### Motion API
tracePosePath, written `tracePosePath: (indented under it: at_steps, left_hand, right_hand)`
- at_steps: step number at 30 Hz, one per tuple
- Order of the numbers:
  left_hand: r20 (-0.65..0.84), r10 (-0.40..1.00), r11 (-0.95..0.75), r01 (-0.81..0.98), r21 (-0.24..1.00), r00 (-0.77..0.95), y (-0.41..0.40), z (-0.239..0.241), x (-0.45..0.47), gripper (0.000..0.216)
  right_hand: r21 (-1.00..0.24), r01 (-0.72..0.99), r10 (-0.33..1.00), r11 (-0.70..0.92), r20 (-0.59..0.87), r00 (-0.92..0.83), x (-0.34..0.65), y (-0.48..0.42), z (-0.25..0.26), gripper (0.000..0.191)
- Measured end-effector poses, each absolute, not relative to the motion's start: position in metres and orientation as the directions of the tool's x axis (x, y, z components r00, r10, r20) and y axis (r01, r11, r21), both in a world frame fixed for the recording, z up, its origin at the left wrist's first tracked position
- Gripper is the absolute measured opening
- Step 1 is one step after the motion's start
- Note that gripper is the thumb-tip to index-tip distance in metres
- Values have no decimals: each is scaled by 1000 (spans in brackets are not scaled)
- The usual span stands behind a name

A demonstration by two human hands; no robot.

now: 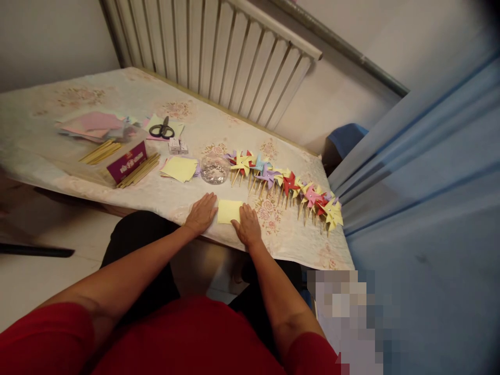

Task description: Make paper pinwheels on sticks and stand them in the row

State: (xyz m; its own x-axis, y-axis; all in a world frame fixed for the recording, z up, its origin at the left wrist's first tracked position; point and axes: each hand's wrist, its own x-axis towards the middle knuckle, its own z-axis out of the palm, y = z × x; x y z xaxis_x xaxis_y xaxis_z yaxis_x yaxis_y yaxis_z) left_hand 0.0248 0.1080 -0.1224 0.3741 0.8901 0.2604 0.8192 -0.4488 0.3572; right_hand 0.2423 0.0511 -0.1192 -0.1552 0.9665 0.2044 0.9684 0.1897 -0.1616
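Observation:
A square of yellow paper [228, 212] lies flat near the table's front edge, between my two hands. My left hand [201, 213] rests on the tablecloth at the paper's left side, fingers stretched out and pointing forward. At the right side, my right hand [248, 225] lies with extended fingers over the paper's right edge. Neither hand grips anything. Just beyond the paper stands a clear round container [214, 170] of small shiny pieces. A stack of yellow paper squares [179, 169] lies to its left.
Paper pinwheels [289, 183] on sticks form a row at the right. Wooden sticks [139, 171], a purple box [127, 162], black-handled scissors [162, 129], small white boxes [177, 146] and pink paper sheets [94, 125] lie left. A radiator [219, 57] backs the table; a blue curtain [425, 208] hangs right.

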Motion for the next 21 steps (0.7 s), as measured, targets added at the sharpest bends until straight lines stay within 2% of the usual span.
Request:
tracePosePath:
  at_steps: [4,8,21]
  left_hand:
    - [292,800,-595,756,273,524,105,-116,27,55]
    - [240,712,-701,690,183,660,105,-115,30,49]
    - [204,743,-669,722,177,638,110,-118,29,48]
  right_hand:
    - [-166,967,965,191,212,-155,242,51,-121,64]
    - [-162,967,963,195,216,-159,242,50,-120,64]
    - [-168,966,961,198,226,-158,244,51,-121,62]
